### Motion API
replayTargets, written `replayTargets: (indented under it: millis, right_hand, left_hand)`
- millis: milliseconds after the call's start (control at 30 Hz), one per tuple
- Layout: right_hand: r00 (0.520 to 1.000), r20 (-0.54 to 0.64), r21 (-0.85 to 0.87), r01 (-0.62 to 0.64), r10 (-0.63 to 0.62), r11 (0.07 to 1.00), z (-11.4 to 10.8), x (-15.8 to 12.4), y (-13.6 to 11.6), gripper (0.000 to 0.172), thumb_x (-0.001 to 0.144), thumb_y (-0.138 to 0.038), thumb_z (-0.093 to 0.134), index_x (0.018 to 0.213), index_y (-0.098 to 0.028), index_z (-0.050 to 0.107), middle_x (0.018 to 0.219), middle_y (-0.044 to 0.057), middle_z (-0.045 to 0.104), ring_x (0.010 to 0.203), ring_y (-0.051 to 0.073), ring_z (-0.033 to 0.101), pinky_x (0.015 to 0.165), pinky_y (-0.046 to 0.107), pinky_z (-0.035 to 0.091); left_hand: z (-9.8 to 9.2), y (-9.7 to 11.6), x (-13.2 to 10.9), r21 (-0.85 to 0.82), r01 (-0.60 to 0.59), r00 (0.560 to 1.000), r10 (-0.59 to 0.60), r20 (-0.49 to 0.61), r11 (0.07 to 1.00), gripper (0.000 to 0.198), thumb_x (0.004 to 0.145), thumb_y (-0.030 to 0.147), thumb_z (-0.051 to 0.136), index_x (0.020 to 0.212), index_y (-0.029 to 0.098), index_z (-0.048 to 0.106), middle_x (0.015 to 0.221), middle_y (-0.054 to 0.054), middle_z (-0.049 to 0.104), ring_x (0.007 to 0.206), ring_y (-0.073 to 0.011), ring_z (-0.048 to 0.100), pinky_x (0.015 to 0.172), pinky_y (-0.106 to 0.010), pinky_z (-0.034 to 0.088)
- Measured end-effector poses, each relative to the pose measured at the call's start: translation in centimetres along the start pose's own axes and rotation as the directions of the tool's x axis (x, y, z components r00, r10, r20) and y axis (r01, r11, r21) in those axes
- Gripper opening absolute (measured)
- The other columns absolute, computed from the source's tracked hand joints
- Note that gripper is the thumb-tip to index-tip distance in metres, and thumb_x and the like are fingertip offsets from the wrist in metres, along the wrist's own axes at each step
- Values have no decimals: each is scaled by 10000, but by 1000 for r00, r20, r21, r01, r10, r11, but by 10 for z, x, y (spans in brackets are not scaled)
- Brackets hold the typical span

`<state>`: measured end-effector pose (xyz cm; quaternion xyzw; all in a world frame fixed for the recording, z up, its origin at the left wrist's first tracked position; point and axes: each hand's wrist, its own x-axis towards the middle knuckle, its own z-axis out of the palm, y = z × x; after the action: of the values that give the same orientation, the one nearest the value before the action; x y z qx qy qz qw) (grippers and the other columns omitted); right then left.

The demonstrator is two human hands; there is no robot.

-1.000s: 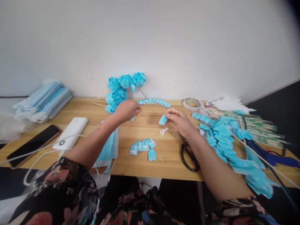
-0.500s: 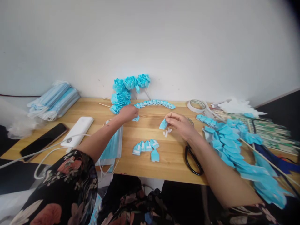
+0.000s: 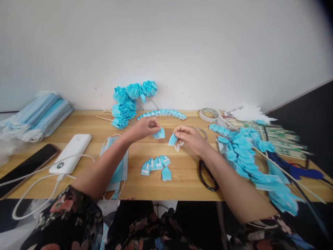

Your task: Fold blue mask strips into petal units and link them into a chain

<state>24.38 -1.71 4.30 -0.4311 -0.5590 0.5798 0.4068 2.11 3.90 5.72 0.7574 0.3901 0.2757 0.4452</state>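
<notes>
Left hand (image 3: pixel 145 127) now nearer right hand (image 3: pixel 191 137), partly hidden blue pieces (image 3: pixel 160 133) in both hands' pinched fingers (image 3: pixel 180 130)

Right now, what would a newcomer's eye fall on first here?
Probably the bright blue flowers clustered at the back of the wooden table, left of centre. Next, at centre, the left hand pinches one small blue piece and the right hand another. The big heap of blue petals on the right side also stands out.

Black sleeves (image 3: pixel 87 211) with coral-red and pale flower print, hems (image 3: pixel 87 194) around the elbows; left hand (image 3: pixel 144 128) and right hand (image 3: pixel 191 137) bare.
</notes>
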Motion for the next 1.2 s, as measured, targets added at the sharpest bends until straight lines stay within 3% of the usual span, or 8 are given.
replayTargets:
  millis: [133,300,1200]
  right_hand:
    - [1000,-13,-5,-9,9,1000,-2,1,2,211,733,-366,675,785,-175,604,617,-20,615,531,103,570,496,210,452]
    - [1000,-8,-23,-20,20,1000,-2,2,6,200,761,-369,661,796,-179,606,600,-19,622,519,106,578,485,208,457]
    - [1000,-14,-115,-8,6,993,4,5,15,246,773,-413,656,779,-175,592,603,-24,582,480,100,559,443,218,471]
  left_hand:
    - [13,4,-2,-64,-6,1000,7,14,998,228,730,296,645,886,135,609,756,-28,661,630,-108,586,556,-203,436]
    - [19,-3,-4,20,-69,998,70,-12,997,293,756,290,632,1004,135,635,798,-33,676,619,-93,565,549,-192,421]
    - [31,-4,-10,61,-126,992,125,18,990,332,794,210,589,1116,161,653,794,-20,690,655,-95,577,601,-206,432]
